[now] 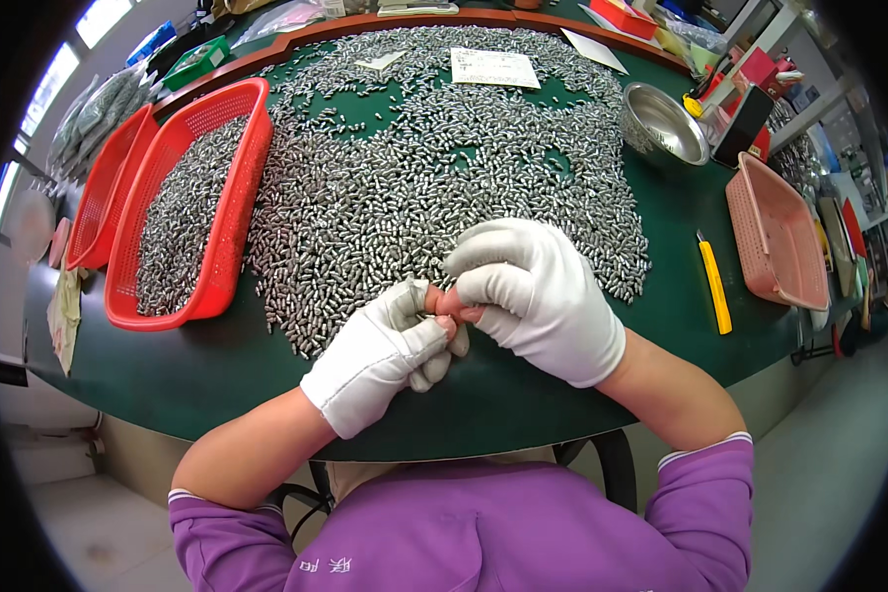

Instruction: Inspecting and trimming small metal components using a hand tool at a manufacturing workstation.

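Both my hands wear white gloves with some bare fingertips and meet over the near edge of a wide heap of small silvery metal parts [365,217]. My left hand [390,345] is closed, thumb and forefinger pinched together. Against its fingertips press the pinched bare thumb and finger of my right hand [538,296]. Whatever sits between the fingertips is hidden or too small to name. The loose metal parts lie just beyond the hands, on a dark green tabletop [543,414].
On the left stands a red plastic basket [252,197] filled with the same parts, another red basket [94,222] beside it. To the right are a metal bowl [666,123], a yellow utility knife [715,286] and a pink basket [779,237]. Paper slips [493,67] rest on the heap.
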`<action>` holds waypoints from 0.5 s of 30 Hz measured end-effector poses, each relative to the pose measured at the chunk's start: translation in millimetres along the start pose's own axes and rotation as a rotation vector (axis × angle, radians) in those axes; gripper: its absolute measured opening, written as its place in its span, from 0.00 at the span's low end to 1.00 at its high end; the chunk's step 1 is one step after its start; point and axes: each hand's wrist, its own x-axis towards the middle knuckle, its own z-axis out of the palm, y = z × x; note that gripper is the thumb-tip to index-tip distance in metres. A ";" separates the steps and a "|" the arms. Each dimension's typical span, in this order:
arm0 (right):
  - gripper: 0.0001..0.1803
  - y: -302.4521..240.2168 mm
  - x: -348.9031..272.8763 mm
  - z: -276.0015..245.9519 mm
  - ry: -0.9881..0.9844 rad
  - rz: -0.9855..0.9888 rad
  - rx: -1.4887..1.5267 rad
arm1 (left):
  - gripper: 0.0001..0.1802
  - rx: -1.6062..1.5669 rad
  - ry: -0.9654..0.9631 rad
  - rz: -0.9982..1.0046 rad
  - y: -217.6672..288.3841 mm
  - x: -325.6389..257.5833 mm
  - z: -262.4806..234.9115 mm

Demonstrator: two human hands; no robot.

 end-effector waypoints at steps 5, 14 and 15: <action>0.13 1.7 -3.0 -9.4 0.033 0.089 -0.061 | 0.09 -0.042 -0.019 0.020 -3.5 0.3 -3.6; 0.10 2.1 -3.4 -9.1 0.063 0.131 -0.146 | 0.13 -0.050 -0.015 0.015 -2.4 1.0 -2.4; 0.08 1.8 -2.6 -8.8 0.095 0.126 -0.176 | 0.13 -0.049 -0.018 0.012 -1.9 0.4 -2.5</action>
